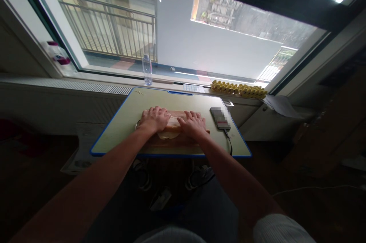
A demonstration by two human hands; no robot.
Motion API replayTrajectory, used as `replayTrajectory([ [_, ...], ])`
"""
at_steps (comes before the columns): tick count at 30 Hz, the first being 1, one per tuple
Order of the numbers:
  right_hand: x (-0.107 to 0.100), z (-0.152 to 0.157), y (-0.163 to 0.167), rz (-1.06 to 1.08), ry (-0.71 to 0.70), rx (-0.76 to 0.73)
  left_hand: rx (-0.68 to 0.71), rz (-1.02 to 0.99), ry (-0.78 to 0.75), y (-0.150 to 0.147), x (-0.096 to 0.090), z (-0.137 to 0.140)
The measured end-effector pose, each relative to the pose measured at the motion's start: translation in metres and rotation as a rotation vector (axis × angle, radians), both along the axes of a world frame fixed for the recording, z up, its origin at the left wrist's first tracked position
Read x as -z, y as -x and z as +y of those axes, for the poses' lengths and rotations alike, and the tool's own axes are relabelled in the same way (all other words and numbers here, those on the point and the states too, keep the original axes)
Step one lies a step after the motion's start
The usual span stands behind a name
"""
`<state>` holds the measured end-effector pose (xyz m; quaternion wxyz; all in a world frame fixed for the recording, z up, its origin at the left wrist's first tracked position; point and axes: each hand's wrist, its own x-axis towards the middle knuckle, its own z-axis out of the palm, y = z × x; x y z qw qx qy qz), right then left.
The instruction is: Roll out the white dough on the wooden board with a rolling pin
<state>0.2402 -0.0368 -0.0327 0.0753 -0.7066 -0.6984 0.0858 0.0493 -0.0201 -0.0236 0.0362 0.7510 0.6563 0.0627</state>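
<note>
A wooden rolling pin (173, 130) lies crosswise over a flat, pale sheet of dough (168, 135), which shows on both sides of it. Beneath is a reddish-brown wooden board (162, 142). My left hand (156, 118) lies palm down over the pin's left part, fingers stretched forward. Over its right part rests my right hand (194, 124), also palm down with fingers spread and the thumb pointing inward. The palms hide much of the pin; its right end peeks out beside my right hand. A small shiny round edge (137, 124), not clear in kind, shows left of my left hand.
The small green table (120, 136) has a blue rim. On its right lies a blurred-out phone (220, 118) with a cable (230, 146). Along the windowsill stand a clear bottle (147, 69) and yellow egg trays (238, 89). Another bottle (60, 58) is at far left.
</note>
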Motion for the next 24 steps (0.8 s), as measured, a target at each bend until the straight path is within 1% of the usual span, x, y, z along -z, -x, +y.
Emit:
replayTrajectory([
  [7, 0.002, -0.018, 0.001, -0.003, -0.042, -0.008, -0.009, 0.019, -0.035, 0.0, 0.007, -0.016],
  [13, 0.008, -0.035, 0.004, -0.066, -0.114, -0.005, 0.03, 0.057, -0.128, 0.0, 0.012, -0.035],
  [19, 0.014, -0.052, 0.005, -0.095, -0.169, -0.013, 0.041, 0.033, -0.233, 0.0, 0.023, -0.049],
  [24, 0.016, -0.061, 0.004, -0.096, -0.211, -0.032, 0.044, 0.005, -0.272, 0.001, 0.028, -0.056],
])
